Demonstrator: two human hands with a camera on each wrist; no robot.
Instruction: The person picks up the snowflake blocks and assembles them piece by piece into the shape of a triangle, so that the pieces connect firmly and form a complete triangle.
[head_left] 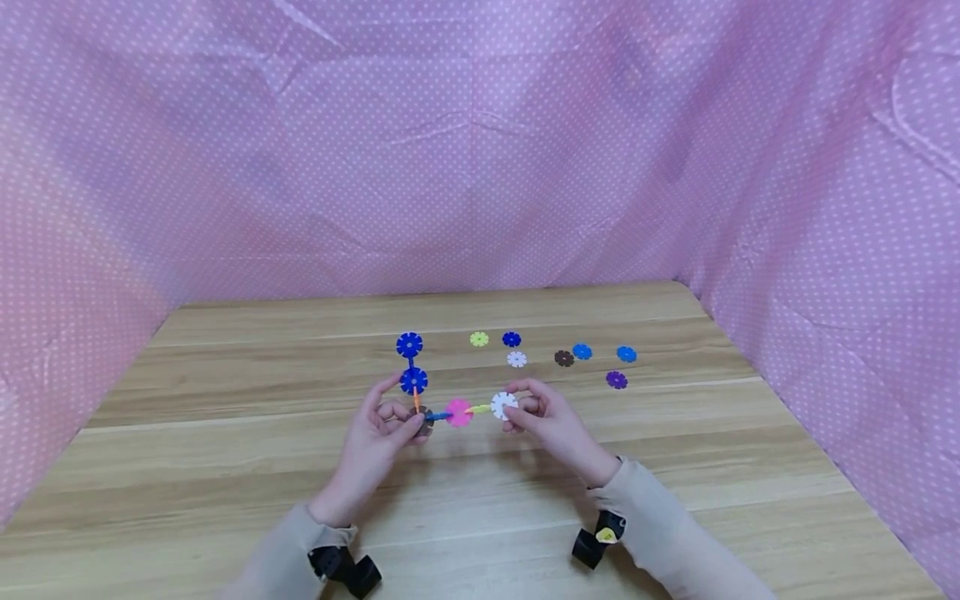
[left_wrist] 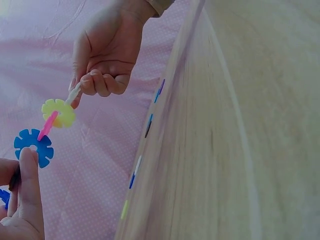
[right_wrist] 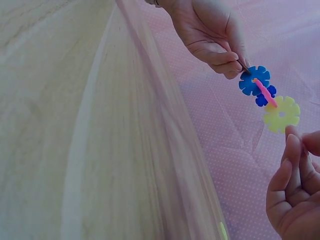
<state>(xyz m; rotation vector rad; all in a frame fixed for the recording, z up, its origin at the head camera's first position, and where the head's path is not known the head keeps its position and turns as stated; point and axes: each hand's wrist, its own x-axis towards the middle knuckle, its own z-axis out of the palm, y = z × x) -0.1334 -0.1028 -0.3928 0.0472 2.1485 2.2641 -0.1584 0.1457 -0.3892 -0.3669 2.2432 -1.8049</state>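
A chain of slotted plastic snowflake discs stretches between both hands above the table. My left hand (head_left: pixel 369 433) pinches its brown disc (head_left: pixel 427 425) at the corner. From there an orange disc (head_left: pixel 417 401) and several dark blue discs (head_left: pixel 413 381) run away from me. Toward the right come a blue disc (left_wrist: pixel 33 142), a pink disc (head_left: pixel 459 413) and a yellow disc (right_wrist: pixel 281 114). At the right end is a white disc (head_left: pixel 499 406), pinched between thumb and fingers of my right hand (head_left: pixel 555 423). Fingers partly cover the brown and white discs.
Loose discs lie farther back on the wooden table (head_left: pixel 247 433): yellow (head_left: pixel 479 339), dark blue (head_left: pixel 512 339), white (head_left: pixel 517 359), brown (head_left: pixel 564 358), two blue ones and a purple disc (head_left: pixel 617 380). Pink dotted cloth (head_left: pixel 450 167) hangs around the table's back and sides.
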